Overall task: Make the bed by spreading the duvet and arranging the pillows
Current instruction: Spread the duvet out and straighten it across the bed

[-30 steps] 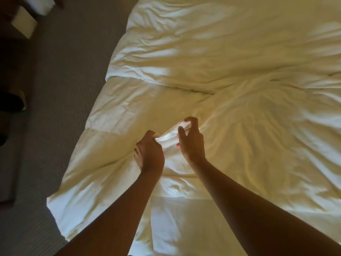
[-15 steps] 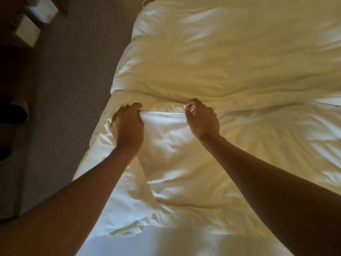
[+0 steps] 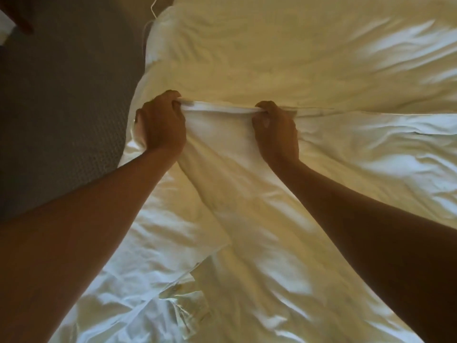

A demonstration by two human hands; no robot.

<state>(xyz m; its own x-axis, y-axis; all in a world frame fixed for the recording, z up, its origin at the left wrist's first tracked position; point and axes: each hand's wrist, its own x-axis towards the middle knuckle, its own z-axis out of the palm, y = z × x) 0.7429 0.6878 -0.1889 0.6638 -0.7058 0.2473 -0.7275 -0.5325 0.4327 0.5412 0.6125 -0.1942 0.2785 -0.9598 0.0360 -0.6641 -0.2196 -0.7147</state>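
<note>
Since the earlier frame the duvet (image 3: 284,58) hem has been drawn up and now runs taut between my two hands; the view sits closer to the fold; grey textured carpet (image 3: 61,100) lies left of the bed (image 3: 106,300); a thin white cord (image 3: 152,11) hangs at the far corner; dark furniture (image 3: 19,18) shows at top left; left hand (image 3: 160,129) and right hand (image 3: 277,134) each clamp the hem in a curled fist, set apart; the duvet is white, creased, folded across the bed.
</note>
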